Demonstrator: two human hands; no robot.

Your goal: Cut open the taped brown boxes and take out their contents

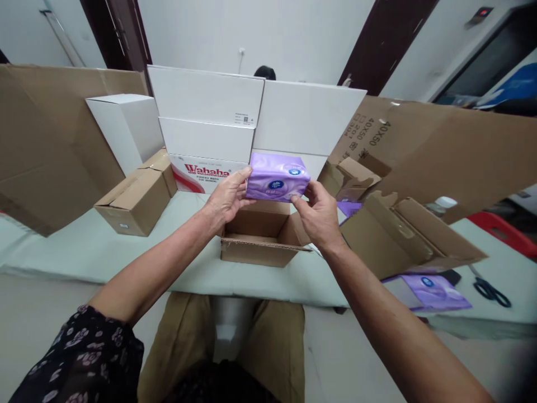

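Observation:
A purple tissue pack (277, 179) is held up between both of my hands, its blue oval logo facing me. My left hand (230, 195) grips its left end, thumb on the upper edge. At the lower right corner, my right hand (318, 215) pinches the same pack between thumb and fingers. Directly below them stands an open brown cardboard box (255, 252); the part of its inside that I can see is bare cardboard.
A closed brown carton (138, 196) stands at the left. White boxes (205, 98) form a wall behind. On the right are an open carton (403, 235), another purple tissue pack (436, 291) and scissors (490, 291). A person's head (265, 72) shows beyond the boxes.

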